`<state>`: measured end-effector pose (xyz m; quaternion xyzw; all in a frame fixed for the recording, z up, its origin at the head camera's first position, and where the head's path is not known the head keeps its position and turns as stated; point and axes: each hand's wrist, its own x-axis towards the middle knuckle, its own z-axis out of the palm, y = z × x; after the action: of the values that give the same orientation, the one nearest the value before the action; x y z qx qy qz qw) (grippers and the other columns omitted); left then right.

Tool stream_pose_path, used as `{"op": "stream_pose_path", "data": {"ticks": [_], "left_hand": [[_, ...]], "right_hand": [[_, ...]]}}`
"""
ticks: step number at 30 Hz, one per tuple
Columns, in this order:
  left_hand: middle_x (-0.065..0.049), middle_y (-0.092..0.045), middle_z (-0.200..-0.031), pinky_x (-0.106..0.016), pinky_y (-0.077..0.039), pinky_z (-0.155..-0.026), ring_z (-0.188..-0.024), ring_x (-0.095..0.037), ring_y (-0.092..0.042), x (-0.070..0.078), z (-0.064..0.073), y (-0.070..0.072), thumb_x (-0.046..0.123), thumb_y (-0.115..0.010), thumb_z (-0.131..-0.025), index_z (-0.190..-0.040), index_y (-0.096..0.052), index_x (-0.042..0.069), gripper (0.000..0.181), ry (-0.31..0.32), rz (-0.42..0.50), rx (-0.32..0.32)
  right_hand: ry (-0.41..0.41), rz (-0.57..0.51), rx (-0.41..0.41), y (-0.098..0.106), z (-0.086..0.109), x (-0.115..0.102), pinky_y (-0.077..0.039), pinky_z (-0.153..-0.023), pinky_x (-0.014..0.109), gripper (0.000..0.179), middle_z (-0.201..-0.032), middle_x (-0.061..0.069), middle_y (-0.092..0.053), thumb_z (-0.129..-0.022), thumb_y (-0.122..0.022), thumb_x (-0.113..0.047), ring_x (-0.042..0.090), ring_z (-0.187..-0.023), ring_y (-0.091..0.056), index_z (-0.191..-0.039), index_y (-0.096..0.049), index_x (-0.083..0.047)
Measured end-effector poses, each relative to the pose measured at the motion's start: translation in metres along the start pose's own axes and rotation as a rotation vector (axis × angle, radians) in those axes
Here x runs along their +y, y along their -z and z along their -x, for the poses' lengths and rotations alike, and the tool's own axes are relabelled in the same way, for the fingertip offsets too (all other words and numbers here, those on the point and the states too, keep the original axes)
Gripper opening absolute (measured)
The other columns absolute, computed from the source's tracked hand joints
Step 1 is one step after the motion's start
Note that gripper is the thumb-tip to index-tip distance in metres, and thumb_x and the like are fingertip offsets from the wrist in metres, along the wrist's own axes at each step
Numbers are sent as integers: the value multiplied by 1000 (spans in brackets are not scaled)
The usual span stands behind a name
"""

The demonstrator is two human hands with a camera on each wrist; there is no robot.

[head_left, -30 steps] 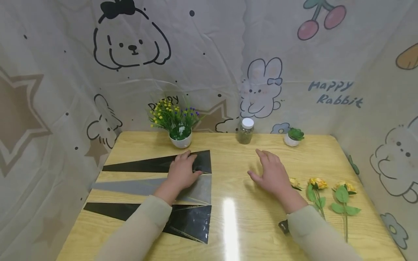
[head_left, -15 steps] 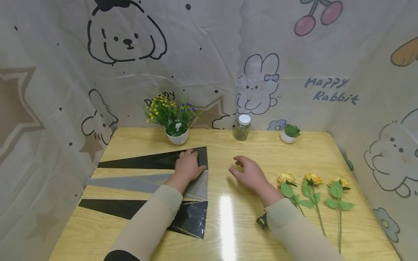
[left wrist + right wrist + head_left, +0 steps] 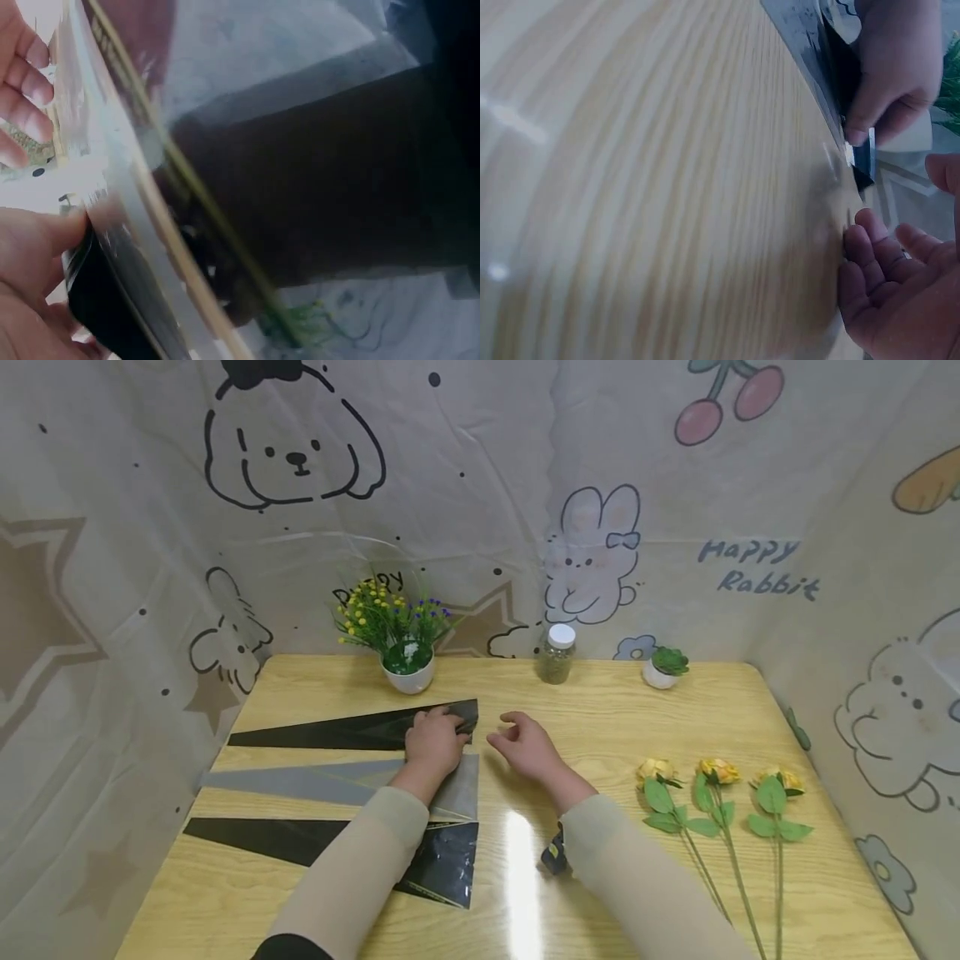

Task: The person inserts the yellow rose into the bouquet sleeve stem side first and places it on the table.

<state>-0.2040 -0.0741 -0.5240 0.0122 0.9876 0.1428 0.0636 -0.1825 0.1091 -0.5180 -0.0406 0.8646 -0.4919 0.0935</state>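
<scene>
The farthest of three tapered plastic flower sleeves, a black one [image 3: 337, 732], lies across the left of the table. My left hand [image 3: 437, 743] is over its wide right end, thumb and fingers pinching its edge in the right wrist view, where the edge looks slightly raised. My right hand [image 3: 525, 747] hovers just right of that end, fingers loosely bent and holding nothing; its fingers [image 3: 866, 255] are apart from the sleeve. Closer to me lie a grey sleeve [image 3: 285, 781] and another black sleeve [image 3: 262, 839], partly hidden under my left forearm.
Several things stand along the back: a potted flower plant [image 3: 408, 664], a white-capped jar [image 3: 557, 656] and a small succulent [image 3: 664, 667]. Three yellow roses [image 3: 718, 772] lie on the right of the wooden table [image 3: 600, 710]. A small dark object [image 3: 553, 856] shows beside my right cuff.
My right hand has moved left, towards the far black sleeve. My left hand has shifted slightly right along it and its fingers now pinch the edge. The roses have come into fuller view.
</scene>
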Motion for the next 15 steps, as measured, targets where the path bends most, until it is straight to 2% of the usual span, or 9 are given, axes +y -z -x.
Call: {"op": "stream_pose_path", "data": {"ticks": [4,6,9,12,15], "left_hand": [[-4,-58,-153,-59,-48,-103,-133,-36,-53,1,-3,-1,32,-59,-110,-135,-74,22,31,26,58,13],[-4,-63,-148,-59,-48,-102,-131,-37,-55,1,-4,0,31,-55,-111,-134,-74,20,32,37,93,22],[-5,-69,-139,-59,-51,-98,-126,-38,-57,3,-7,2,31,-52,-112,-134,-74,18,34,42,140,24],[-7,-71,-135,-57,-53,-96,-126,-38,-57,4,-7,4,30,-49,-113,-135,-74,17,35,66,163,7],[-9,-71,-132,-55,-54,-94,-125,-39,-56,6,-7,7,29,-46,-114,-130,-75,14,37,70,178,-26]], "right_hand": [[-11,13,-13,-11,-10,-6,-55,-95,49,43,-125,24,-69,-107,-63,-23,37,-114,-67,-137,-62,9],[-4,28,-19,-15,-15,-11,-54,-96,49,38,-124,23,-70,-109,-61,-22,36,-114,-67,-131,-67,9],[16,41,-34,-20,-24,-17,-56,-84,40,32,-101,16,-74,-110,-57,-18,27,-91,-68,-115,-74,8],[10,15,-77,-24,-32,-23,-47,-68,31,35,-73,6,-61,-111,-53,-16,19,-67,-54,-98,-74,10],[-37,-11,-74,-26,-37,-26,-41,-64,26,40,-66,0,-54,-111,-50,-16,15,-63,-47,-88,-71,10]]}}
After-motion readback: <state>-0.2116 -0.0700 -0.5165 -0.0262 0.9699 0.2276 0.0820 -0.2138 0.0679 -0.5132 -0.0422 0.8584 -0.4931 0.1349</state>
